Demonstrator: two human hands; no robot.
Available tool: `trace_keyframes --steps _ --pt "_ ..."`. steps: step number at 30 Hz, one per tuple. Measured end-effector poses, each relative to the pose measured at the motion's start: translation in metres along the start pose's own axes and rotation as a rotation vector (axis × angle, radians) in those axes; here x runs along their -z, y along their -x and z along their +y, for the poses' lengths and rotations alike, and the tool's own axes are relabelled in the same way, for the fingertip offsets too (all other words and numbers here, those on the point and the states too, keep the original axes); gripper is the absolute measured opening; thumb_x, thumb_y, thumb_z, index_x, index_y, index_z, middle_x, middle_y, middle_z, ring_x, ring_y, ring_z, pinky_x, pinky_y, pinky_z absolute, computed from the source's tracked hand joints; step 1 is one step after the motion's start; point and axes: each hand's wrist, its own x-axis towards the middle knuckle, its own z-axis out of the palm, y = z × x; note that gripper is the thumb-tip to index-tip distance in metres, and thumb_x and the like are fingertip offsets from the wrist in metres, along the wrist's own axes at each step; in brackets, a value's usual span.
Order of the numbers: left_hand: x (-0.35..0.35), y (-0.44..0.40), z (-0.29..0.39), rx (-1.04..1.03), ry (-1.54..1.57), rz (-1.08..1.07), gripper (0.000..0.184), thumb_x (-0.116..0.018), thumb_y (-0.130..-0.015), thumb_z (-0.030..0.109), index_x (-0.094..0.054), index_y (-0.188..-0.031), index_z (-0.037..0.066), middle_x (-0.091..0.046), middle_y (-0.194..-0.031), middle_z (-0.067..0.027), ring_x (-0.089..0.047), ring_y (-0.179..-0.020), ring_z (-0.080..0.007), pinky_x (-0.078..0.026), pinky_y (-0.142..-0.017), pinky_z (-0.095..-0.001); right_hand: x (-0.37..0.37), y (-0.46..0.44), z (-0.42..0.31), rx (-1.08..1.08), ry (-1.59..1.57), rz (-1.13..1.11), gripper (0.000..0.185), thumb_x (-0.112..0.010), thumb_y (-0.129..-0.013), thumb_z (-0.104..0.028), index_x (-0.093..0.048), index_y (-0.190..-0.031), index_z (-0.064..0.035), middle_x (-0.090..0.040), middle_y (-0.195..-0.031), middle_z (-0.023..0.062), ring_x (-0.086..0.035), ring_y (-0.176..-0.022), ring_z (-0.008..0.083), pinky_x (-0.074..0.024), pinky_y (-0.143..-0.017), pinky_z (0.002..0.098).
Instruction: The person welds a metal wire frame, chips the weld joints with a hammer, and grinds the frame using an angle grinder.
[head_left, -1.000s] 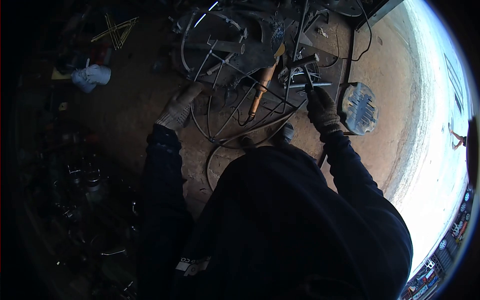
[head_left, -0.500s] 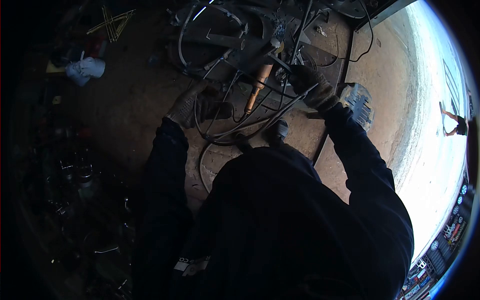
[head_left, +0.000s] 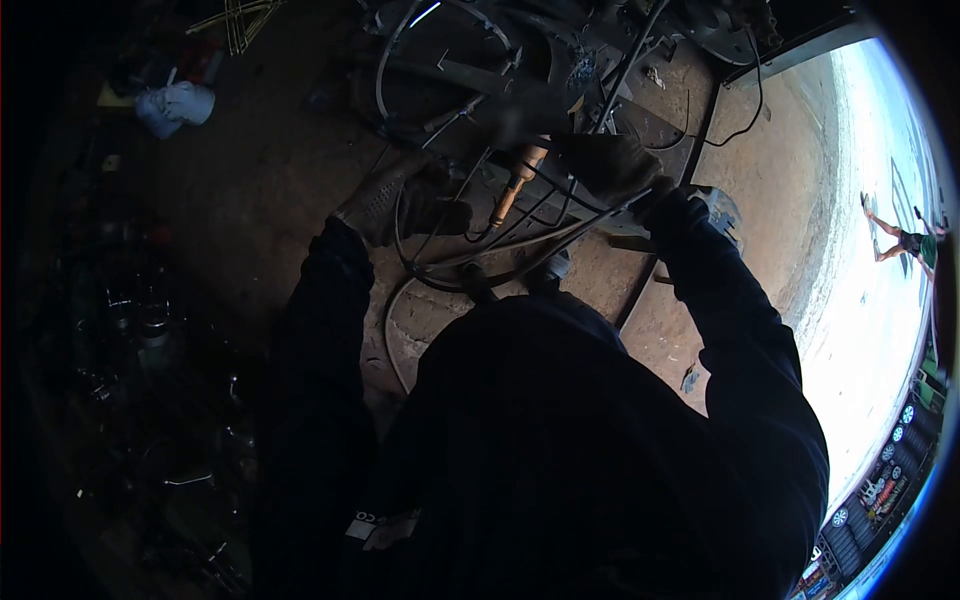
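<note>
My left hand [head_left: 390,200], in a dark grey glove, is closed on the left side of a round frame of bent metal rods [head_left: 401,235]. My right hand [head_left: 620,165], gloved too, is closed round a hammer whose head is blurred by motion over the middle of the frame. An orange-brown power tool [head_left: 519,182] lies between my hands, under the rods, with its lower end toward me. More curved metal pieces [head_left: 385,75] lie beyond my hands on a dark surface.
A stool-like seat [head_left: 722,212] stands right of my right forearm. A pale cloth bundle [head_left: 175,106] and thin yellow rods [head_left: 237,22] are at the upper left. Dark metal parts [head_left: 153,325] lie at left. A person [head_left: 903,242] is outside, far right.
My right hand has swung the hammer left from the right side to over the frame. My left hand has closed on the frame, whose near rim tilted. The distant person moved into fuller view.
</note>
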Motion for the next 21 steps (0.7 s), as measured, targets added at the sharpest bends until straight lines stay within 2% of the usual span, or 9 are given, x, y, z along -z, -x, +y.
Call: trace_keyframes --steps 1,5,8,10,12,14,17,19,21 --pt "-0.005 0.002 -0.001 -0.061 -0.061 -0.004 0.038 -0.049 -0.102 0.038 -0.059 -0.109 0.002 -0.061 -0.122 -0.0213 -0.067 -0.100 -0.0373 -0.056 -0.089 -0.0540 -0.001 0.000 0.001 0.038 0.037 -0.018 0.037 -0.057 -0.095 -0.020 -0.060 -0.129 -0.0067 -0.070 -0.104 0.0144 -0.070 -0.087 0.0307 -0.0559 -0.077 0.0400" --pt "0.009 0.001 0.002 0.030 -0.061 -0.054 0.034 -0.052 -0.102 0.037 -0.060 -0.109 0.006 -0.064 -0.115 -0.0157 -0.069 -0.090 -0.0260 -0.059 -0.082 -0.0429 -0.009 0.004 0.003 0.013 0.044 0.061 0.038 -0.057 -0.094 -0.018 -0.058 -0.130 -0.0062 -0.069 -0.108 0.0149 -0.069 -0.090 0.0316 -0.0566 -0.075 0.0407" --pt "0.021 -0.011 -0.004 0.028 -0.042 -0.001 0.032 -0.054 -0.101 0.038 -0.062 -0.108 0.007 -0.066 -0.103 -0.0098 -0.069 -0.082 -0.0179 -0.059 -0.074 -0.0326 -0.012 0.007 0.010 0.081 0.196 -0.063 0.036 -0.060 -0.093 -0.019 -0.061 -0.127 -0.0060 -0.069 -0.104 0.0147 -0.068 -0.093 0.0309 -0.0563 -0.076 0.0398" --pt "-0.016 0.006 0.002 0.053 0.038 0.038 0.032 -0.055 -0.101 0.038 -0.063 -0.108 0.007 -0.067 -0.097 -0.0065 -0.068 -0.076 -0.0130 -0.059 -0.067 -0.0261 -0.013 0.009 0.014 0.205 0.248 0.038 0.037 -0.058 -0.094 -0.020 -0.060 -0.128 -0.0054 -0.069 -0.107 0.0157 -0.069 -0.089 0.0316 -0.0571 -0.072 0.0405" --pt "-0.060 0.037 0.008 -0.072 -0.039 0.049 0.030 -0.056 -0.100 0.037 -0.064 -0.107 0.008 -0.067 -0.092 -0.0036 -0.067 -0.070 -0.0092 -0.057 -0.061 -0.0215 -0.013 0.009 0.006 0.148 0.194 0.078 0.036 -0.059 -0.094 -0.020 -0.061 -0.127 -0.0060 -0.069 -0.106 0.0151 -0.069 -0.086 0.0317 -0.0571 -0.071 0.0406" --pt "-0.051 0.035 0.008 -0.067 -0.020 -0.003 0.030 -0.056 -0.100 0.036 -0.064 -0.107 0.008 -0.067 -0.093 -0.0036 -0.068 -0.072 -0.0105 -0.058 -0.063 -0.0233 -0.012 0.009 0.005 0.092 0.151 0.129 0.036 -0.059 -0.094 -0.020 -0.061 -0.127 -0.0065 -0.070 -0.104 0.0145 -0.069 -0.083 0.0317 -0.0571 -0.070 0.0406" --pt "-0.045 0.030 0.007 -0.077 -0.006 -0.007 0.031 -0.056 -0.101 0.036 -0.063 -0.109 0.007 -0.066 -0.095 -0.0049 -0.069 -0.077 -0.0145 -0.060 -0.069 -0.0278 -0.018 0.010 0.014 0.085 0.213 0.019 0.036 -0.060 -0.093 -0.019 -0.062 -0.128 -0.0084 -0.070 -0.103 0.0139 -0.069 -0.081 0.0314 -0.0570 -0.069 0.0406" --pt "-0.051 0.033 0.006 -0.082 0.004 0.046 0.033 -0.055 -0.101 0.037 -0.062 -0.111 0.006 -0.066 -0.095 -0.0062 -0.070 -0.081 -0.0172 -0.061 -0.073 -0.0306 -0.022 0.010 0.014 0.157 0.186 0.167 0.038 -0.060 -0.092 -0.019 -0.061 -0.129 -0.0100 -0.070 -0.102 0.0130 -0.069 -0.081 0.0316 -0.0565 -0.068 0.0405" --pt "-0.060 0.037 0.007 -0.114 -0.061 0.024 0.037 -0.053 -0.101 0.038 -0.059 -0.114 0.004 -0.066 -0.094 -0.0072 -0.069 -0.075 -0.0150 -0.061 -0.067 -0.0268 -0.014 0.013 0.007 0.067 0.171 0.086 0.038 -0.059 -0.092 -0.019 -0.061 -0.129 -0.0100 -0.070 -0.104 0.0132 -0.069 -0.083 0.0311 -0.0565 -0.069 0.0401"
